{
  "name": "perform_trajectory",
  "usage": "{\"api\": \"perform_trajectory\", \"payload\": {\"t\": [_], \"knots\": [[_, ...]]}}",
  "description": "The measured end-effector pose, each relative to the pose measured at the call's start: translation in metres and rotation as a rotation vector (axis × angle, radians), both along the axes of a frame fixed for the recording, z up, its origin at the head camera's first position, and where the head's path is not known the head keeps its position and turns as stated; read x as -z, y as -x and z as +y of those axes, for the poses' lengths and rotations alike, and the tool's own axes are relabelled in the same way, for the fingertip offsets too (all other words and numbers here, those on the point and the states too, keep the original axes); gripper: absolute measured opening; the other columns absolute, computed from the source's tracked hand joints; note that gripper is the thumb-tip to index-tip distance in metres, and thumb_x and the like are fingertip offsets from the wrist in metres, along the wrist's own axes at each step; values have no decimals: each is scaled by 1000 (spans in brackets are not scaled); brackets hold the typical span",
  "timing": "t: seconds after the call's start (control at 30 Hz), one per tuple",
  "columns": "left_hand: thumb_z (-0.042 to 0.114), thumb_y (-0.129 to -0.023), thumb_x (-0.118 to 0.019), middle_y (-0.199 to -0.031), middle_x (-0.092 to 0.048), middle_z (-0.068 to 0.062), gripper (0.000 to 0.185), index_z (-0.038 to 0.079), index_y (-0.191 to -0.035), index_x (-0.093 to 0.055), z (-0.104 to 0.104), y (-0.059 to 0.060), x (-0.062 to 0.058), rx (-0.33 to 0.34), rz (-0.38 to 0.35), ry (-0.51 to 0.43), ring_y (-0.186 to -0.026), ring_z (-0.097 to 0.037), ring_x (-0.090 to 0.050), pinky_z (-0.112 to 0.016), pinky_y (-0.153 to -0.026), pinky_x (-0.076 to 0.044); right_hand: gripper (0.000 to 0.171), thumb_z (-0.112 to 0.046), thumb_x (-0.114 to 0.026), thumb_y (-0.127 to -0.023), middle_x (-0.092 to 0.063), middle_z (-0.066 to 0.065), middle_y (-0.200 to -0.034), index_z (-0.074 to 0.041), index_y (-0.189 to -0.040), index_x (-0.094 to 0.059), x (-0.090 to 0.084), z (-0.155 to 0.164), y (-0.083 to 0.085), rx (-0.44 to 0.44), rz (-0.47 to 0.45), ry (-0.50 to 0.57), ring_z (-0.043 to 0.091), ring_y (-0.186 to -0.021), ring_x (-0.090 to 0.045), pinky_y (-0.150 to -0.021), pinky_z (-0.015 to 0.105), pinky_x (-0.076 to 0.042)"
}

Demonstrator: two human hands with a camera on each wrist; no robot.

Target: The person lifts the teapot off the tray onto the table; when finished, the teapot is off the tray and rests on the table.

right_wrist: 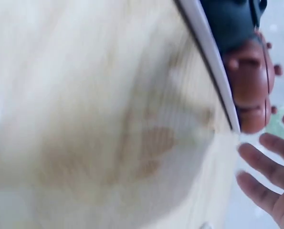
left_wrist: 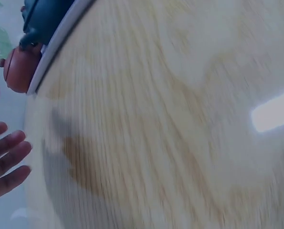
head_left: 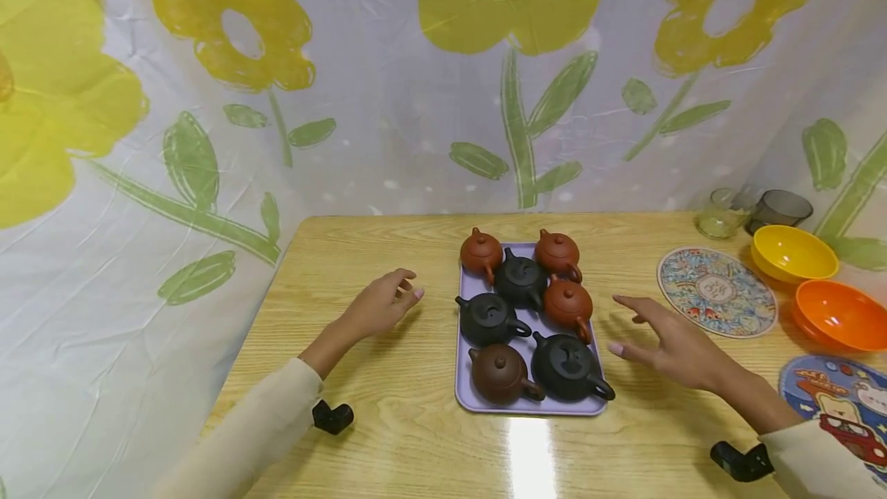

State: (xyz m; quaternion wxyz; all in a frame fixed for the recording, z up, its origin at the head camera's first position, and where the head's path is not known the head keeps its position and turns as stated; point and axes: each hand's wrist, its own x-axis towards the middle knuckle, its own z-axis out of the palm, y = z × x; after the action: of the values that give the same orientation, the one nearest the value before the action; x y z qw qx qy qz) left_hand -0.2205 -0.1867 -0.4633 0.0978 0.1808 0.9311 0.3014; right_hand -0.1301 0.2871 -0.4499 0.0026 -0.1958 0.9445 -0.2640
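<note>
A lilac tray lies on the wooden table, bearing several small clay teapots. Reddish-brown ones, such as this teapot, sit mostly along the far side and right. Black ones, such as this teapot, stand among them, and a dark brown teapot occupies the near left corner. My left hand hovers left of the tray, fingers loosely bent around nothing. On the other side my right hand is held over the table with thumb and fingers spread, apart from the tray. Both wrist views show the fingers holding nothing.
At the right stand a yellow bowl, an orange bowl, a clear glass and a dark tinted glass. A round patterned mat and a blue cartoon mat lie there too. A flowered curtain hangs behind the table.
</note>
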Motion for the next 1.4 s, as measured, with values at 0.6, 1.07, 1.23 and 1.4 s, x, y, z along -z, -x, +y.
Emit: {"api": "perform_trajectory", "payload": {"t": [0.6,1.07,1.23,1.4], "knots": [[13,-101,-57,-99,-61,-12,30,-7,-122,-54,49,27,18,-291,-420,-487,-78,-14,-61,-25,-63,-60,18,-32,-65,-98,-68,3,-96,-14,-99,-70,10,-35,-33,29,-339,294,9,-65,-62,-52,23,-50],[11,-95,-63,-104,-64,-14,39,-6,-129,-52,79,39,20,-281,-461,-503,-76,-15,-66,-29,-64,-63,15,-29,-72,-93,-67,0,-87,-15,-90,-68,15,-38,-41,-1,-342,301,8,-61,-62,-50,22,-49],[8,-93,-65,-108,-63,-15,39,-5,-128,-53,80,38,20,-299,-460,-490,-72,-15,-66,-28,-64,-63,13,-27,-75,-91,-65,0,-89,-16,-87,-70,17,-38,-42,-11,-305,299,4,-61,-59,-52,22,-50],[5,-90,-67,-101,-65,-14,39,-6,-125,-54,83,39,24,-277,-435,-477,-66,-14,-64,-27,-60,-62,12,-27,-73,-92,-65,-2,-86,-17,-86,-71,18,-40,-43,6,-310,297,3,-58,-54,-48,22,-48]]}}
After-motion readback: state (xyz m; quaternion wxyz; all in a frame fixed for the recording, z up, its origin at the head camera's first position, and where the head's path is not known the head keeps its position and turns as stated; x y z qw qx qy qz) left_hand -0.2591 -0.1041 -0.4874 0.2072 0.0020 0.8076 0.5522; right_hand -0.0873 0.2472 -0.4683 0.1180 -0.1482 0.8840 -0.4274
